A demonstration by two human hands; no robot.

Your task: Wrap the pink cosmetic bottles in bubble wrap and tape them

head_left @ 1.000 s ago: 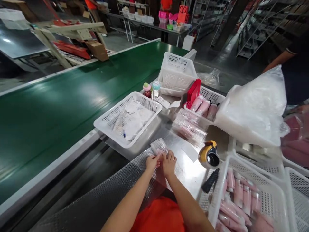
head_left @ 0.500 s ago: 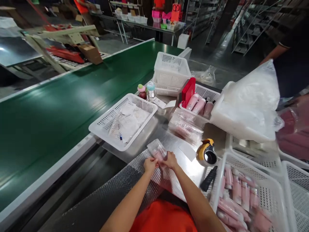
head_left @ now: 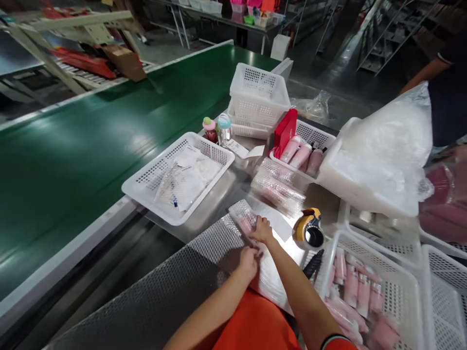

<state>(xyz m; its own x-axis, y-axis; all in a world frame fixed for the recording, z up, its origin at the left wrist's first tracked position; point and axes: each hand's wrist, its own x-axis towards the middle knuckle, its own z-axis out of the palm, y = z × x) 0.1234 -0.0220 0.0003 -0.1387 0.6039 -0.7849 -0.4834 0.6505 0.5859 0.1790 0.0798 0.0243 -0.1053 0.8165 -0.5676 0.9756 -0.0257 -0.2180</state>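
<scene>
A pink tube (head_left: 245, 223) lies wrapped in clear bubble wrap on the metal table. My right hand (head_left: 261, 230) is closed around its near part, fingers over the wrap. Just below it, my left hand (head_left: 248, 261) pinches the edge of the bubble wrap sheet (head_left: 204, 260), which spreads left and down over the table edge. Wrapped pink tubes (head_left: 279, 187) lie bundled beyond my hands. To the right stands a yellow and black tape dispenser (head_left: 309, 228), with a black object (head_left: 313, 265), its kind unclear, in front of it.
A white basket (head_left: 133, 187) with flat packets stands left, beside a green conveyor belt (head_left: 109, 131). Pink tubes fill a basket (head_left: 404, 277) at right. Stacked white baskets (head_left: 260, 104), two bottles and a large plastic bag (head_left: 383, 155) stand behind. A person's arm (head_left: 425, 75) shows at right.
My left hand has moved down and right along the bubble wrap. My right hand has shifted slightly up on the wrapped tube. The camera view has tilted down.
</scene>
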